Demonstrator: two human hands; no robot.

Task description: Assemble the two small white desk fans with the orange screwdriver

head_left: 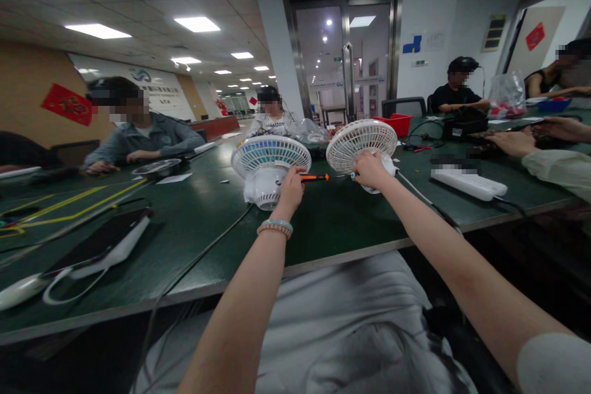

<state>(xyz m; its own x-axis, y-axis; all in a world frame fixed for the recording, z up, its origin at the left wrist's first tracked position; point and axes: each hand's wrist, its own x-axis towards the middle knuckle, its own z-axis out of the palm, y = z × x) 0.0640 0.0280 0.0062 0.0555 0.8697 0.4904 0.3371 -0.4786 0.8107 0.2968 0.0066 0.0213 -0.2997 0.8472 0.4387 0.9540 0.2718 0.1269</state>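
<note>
Everything is placed by the orange-handled screwdriver [316,178] above the dark green table [198,203]. Far left of it lies a flat black device [104,237] on something white, hard to identify. Just left of the screwdriver stands a white fan [263,163], grille tilted up, its housing partly hidden by the left hand [290,188]. That hand's fingers curl around the handle, covering one end. At the screwdriver's right end, the right hand [372,169] bends its fingers by a small blue piece [354,176]; whether they grip it cannot be told. Behind that hand is a second fan [357,140], lower part mostly covered. Farther right, a co-worker's hand [514,141] shows, body cut off.
</note>
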